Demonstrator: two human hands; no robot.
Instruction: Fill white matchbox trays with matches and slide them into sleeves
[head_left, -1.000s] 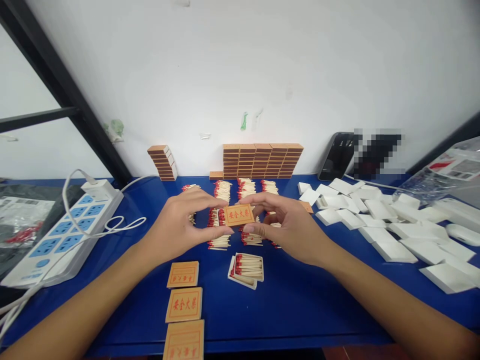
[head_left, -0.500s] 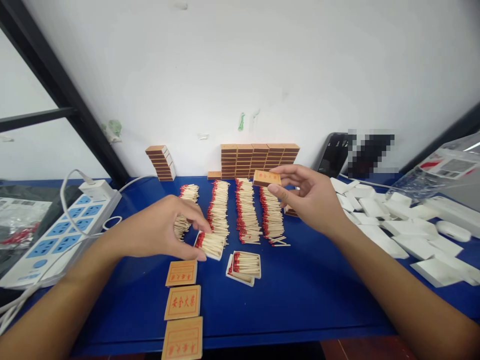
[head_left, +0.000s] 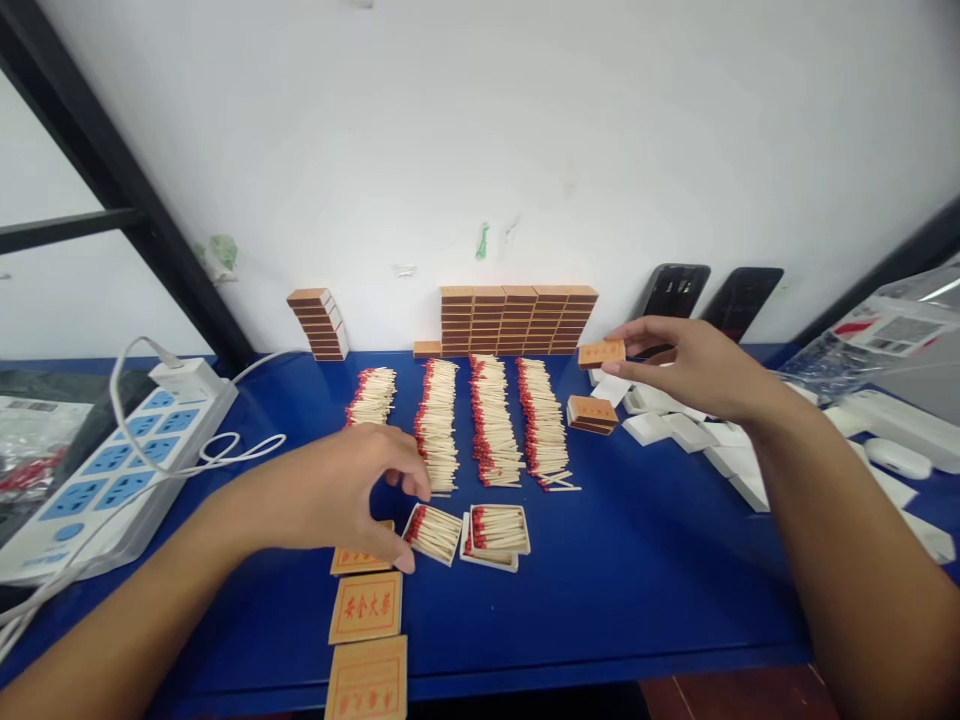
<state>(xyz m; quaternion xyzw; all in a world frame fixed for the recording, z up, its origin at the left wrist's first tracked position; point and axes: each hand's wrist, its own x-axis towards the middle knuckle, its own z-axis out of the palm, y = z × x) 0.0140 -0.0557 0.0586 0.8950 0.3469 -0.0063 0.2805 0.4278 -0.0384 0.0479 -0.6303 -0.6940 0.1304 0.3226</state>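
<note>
Within left hand (head_left: 337, 495): white tray (head_left: 429, 553), red-tipped matches (head_left: 435, 530); right hand (head_left: 694, 368): orange sleeve (head_left: 601, 353).

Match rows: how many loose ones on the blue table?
4, side by side in front of the box stack: a short row at far left, then three longer rows to its right. None looks hidden.

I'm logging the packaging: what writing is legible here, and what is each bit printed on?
"安全火柴" in red, on the middle sleeve of the three flat ones at the near edge.
On the nearest sleeve: red print, cut off, unreadable.
On the small sleeve in the right hand: print too small to read.
On the match tray in the left hand: no print visible.
On the plastic pack at right: label blurred.
</note>
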